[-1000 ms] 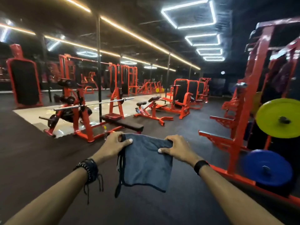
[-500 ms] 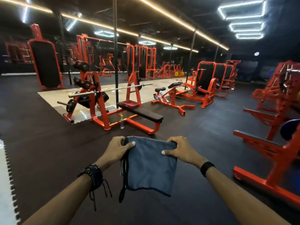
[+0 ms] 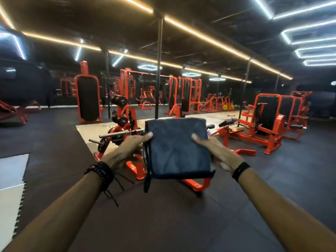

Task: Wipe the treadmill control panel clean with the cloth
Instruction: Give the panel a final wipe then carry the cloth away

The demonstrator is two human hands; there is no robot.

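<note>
A folded grey-blue cloth point(image 3: 177, 148) with a dark hem is held up in front of me, at arm's length, in the middle of the view. My left hand point(image 3: 127, 151) pinches its left edge with the thumb on the front. On the other side, my right hand point(image 3: 216, 153) pinches the right edge the same way. A loose dark strip of the hem hangs down at the cloth's lower left. No treadmill or control panel is in view.
An orange bench press rack point(image 3: 125, 131) with a steel barbell stands just behind the cloth. More orange machines point(image 3: 267, 122) stand to the right and along the back wall. A black pillar point(image 3: 158, 70) rises behind the rack. Dark rubber floor point(image 3: 54, 142) spreads left and right.
Both hands have raised the cloth and flattened it out in front of me. The view has swung left, so the plate rack at the right is gone.
</note>
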